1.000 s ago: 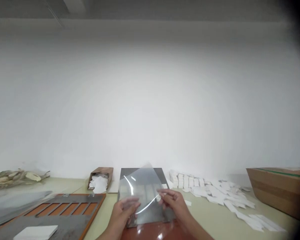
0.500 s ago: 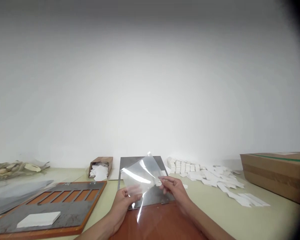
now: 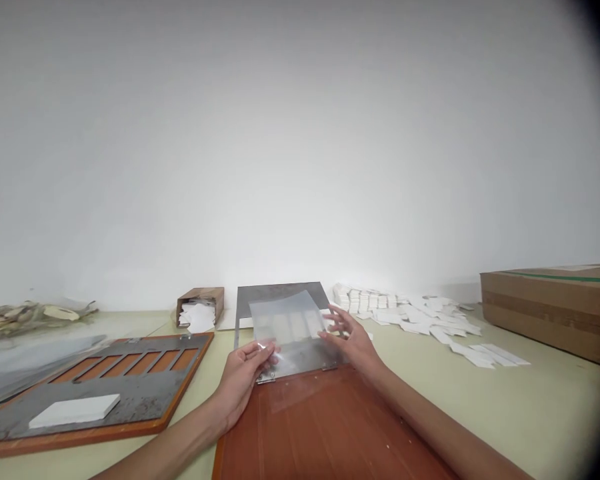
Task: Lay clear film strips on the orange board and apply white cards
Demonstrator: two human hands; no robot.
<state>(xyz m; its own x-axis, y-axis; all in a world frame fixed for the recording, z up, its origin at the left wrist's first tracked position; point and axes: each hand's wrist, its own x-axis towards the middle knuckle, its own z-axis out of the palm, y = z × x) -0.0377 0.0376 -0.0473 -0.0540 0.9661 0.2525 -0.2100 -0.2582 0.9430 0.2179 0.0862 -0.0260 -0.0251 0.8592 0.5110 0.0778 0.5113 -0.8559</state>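
A clear plastic sheet [image 3: 283, 309] tilts up between my hands, its lower part over a reddish-brown board [image 3: 335, 433]. My left hand [image 3: 240, 377] pinches the sheet's left edge between thumb and fingers. At the right edge, my right hand [image 3: 354, 343] has its fingers spread, the thumb side close to or touching the sheet. Behind the sheet stands a raised grey plate [image 3: 310, 289], hinged to the board. Pale cutout shapes of the plate show through the film.
To the left lies another slotted grey plate [image 3: 145, 393] on a board, with a white block [image 3: 75, 411] on it. A small carton [image 3: 217, 298] holds white slips. White paper pieces [image 3: 430, 317] are scattered at right, near a large cardboard box [image 3: 545, 307].
The sheet has turned more upright and square to the board. My right hand's fingers have opened from a pinch on it; my left hand still grips. The view has tipped slightly downward.
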